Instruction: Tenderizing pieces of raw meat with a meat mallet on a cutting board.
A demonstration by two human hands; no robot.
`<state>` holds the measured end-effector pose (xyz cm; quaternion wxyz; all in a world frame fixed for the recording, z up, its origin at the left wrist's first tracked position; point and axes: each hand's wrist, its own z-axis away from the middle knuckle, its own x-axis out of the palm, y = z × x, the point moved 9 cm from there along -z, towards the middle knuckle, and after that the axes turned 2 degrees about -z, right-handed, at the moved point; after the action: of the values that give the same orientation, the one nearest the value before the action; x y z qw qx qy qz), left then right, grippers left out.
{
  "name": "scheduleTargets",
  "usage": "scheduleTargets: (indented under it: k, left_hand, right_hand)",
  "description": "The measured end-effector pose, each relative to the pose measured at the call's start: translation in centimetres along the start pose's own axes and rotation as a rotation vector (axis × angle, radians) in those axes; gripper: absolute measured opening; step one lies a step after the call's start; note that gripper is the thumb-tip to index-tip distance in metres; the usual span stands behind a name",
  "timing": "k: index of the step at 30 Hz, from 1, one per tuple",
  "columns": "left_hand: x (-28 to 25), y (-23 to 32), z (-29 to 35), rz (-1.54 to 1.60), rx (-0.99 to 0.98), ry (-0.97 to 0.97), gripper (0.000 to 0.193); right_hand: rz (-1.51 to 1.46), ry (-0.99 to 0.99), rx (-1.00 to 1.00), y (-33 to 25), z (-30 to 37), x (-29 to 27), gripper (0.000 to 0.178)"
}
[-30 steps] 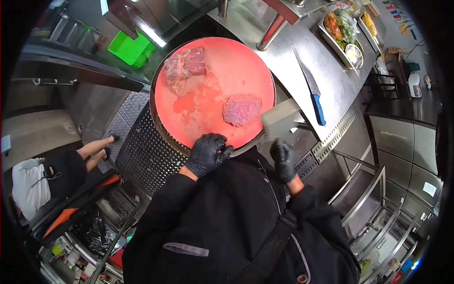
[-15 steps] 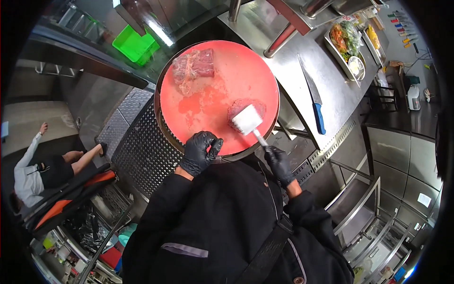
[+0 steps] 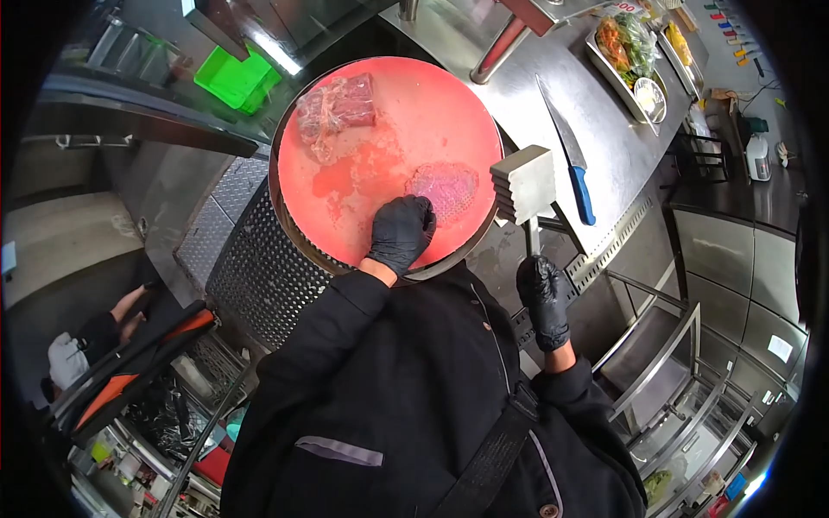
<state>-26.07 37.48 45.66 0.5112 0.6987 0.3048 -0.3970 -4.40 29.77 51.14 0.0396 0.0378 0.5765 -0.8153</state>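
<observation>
Head view is showing the right hand point(image 3: 544, 298) closing its grip around the handle of a mallet point(image 3: 523, 185) raised just beside the board point(image 3: 449, 95), while the left hand point(image 3: 402, 231), fingers spread and holding nothing, is pressing down beside the steak point(image 3: 444, 187) lying flattened on the board's near side. Those fingertips are touching the meat's edge, so a slightly misaimed blow is risking striking them, and wet juice could be letting the steak slide.

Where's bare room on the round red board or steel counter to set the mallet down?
Red board: free across the far right, between wrapped meat and rim. Near side is crowded: left hand beside the flattened meat. Steel counter: bare between board and knife. Right hand holds the meat mallet.
</observation>
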Motion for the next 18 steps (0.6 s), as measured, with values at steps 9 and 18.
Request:
scheduleTargets:
  k: [9,18]
  left_hand:
    - [0.9,-1.4,-0.2,0.18,-0.22,-0.097,0.013]
    - [-5.6,-11.0,9.9,0.418,-0.609,-0.02,0.012]
  right_hand:
    - [-0.065,0.005,0.141,0.4,0.6,0.2,0.038]
    - [0.023,0.029,-0.02,-3.6,-0.6,0.1,0.046]
